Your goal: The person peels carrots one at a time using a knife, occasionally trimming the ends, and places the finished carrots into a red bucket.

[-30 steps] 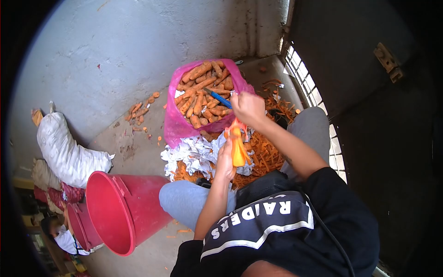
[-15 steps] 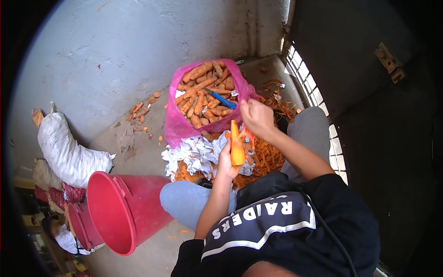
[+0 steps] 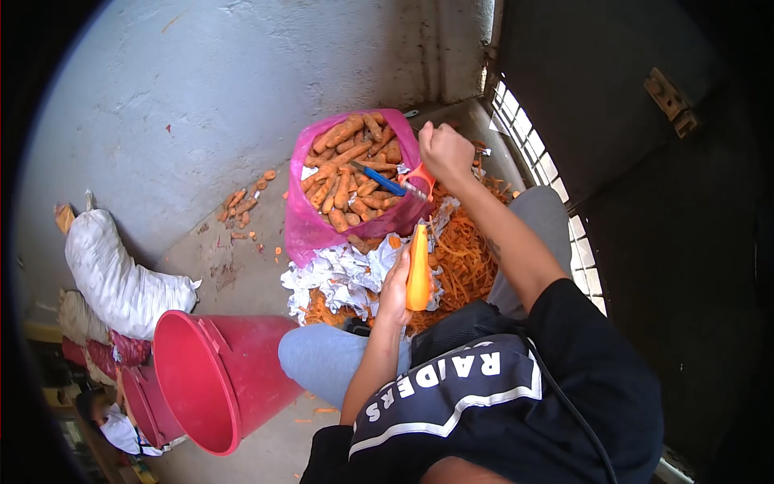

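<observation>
My left hand (image 3: 393, 292) is closed around a peeled carrot (image 3: 418, 270), held upright with its narrow end away from me. Above and to the right, my right hand (image 3: 447, 153) grips an orange peeler (image 3: 421, 176), clear of the carrot. Beyond them, a pink plastic bag (image 3: 302, 222) full of unpeeled carrots (image 3: 345, 187) stands open, with a blue-handled knife (image 3: 379, 177) lying on top. Orange peelings (image 3: 468, 258) are heaped below my hands, beside crumpled white paper (image 3: 334, 270).
A large red bucket (image 3: 234, 363) stands left of my knee, with another red bucket (image 3: 153, 403) behind it. A white sack (image 3: 121, 274) leans by the wall. Carrot ends (image 3: 240, 202) lie on the floor. A person (image 3: 121, 427) is at far left. A dark door (image 3: 613, 105) is at right.
My right hand has moved up and away from the carrot with the peeler. The carrot in my left hand has shifted slightly toward me and now stands more upright.
</observation>
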`<state>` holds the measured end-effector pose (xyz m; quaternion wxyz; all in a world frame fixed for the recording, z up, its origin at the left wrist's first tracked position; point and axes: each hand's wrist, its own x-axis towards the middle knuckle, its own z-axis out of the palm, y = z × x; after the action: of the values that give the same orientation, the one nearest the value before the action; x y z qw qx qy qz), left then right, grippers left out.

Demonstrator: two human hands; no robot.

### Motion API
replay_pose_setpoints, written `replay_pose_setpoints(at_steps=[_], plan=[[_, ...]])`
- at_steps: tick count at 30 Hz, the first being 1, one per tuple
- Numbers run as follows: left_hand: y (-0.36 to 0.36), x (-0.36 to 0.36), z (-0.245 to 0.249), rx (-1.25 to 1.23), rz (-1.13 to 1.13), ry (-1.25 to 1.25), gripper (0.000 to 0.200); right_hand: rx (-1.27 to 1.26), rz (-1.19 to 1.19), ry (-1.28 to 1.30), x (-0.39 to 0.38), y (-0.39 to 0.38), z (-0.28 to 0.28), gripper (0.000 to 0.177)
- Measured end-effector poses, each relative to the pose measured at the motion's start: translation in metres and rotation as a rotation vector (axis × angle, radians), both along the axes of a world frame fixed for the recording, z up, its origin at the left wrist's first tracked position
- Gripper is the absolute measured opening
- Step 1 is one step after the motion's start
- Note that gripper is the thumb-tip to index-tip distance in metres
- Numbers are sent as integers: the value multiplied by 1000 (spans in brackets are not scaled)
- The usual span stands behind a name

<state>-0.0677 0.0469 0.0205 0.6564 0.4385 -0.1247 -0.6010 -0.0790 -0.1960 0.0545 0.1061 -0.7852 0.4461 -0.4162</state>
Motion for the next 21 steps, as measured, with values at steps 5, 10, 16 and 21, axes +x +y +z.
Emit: replay_pose_setpoints(at_steps=[5, 10, 16, 21], plan=[[-1, 3, 6, -94, 24, 256, 41, 127, 32, -27, -11, 14, 12, 48], [0, 4, 1, -43, 45, 202, 37, 251, 268, 37, -31, 69, 5, 48], [3, 2, 6, -60, 6, -12, 66, 154, 272, 57, -24, 71, -2, 46], [12, -3, 11, -62, -31, -35, 72, 77, -41, -14, -2, 2, -6, 47]])
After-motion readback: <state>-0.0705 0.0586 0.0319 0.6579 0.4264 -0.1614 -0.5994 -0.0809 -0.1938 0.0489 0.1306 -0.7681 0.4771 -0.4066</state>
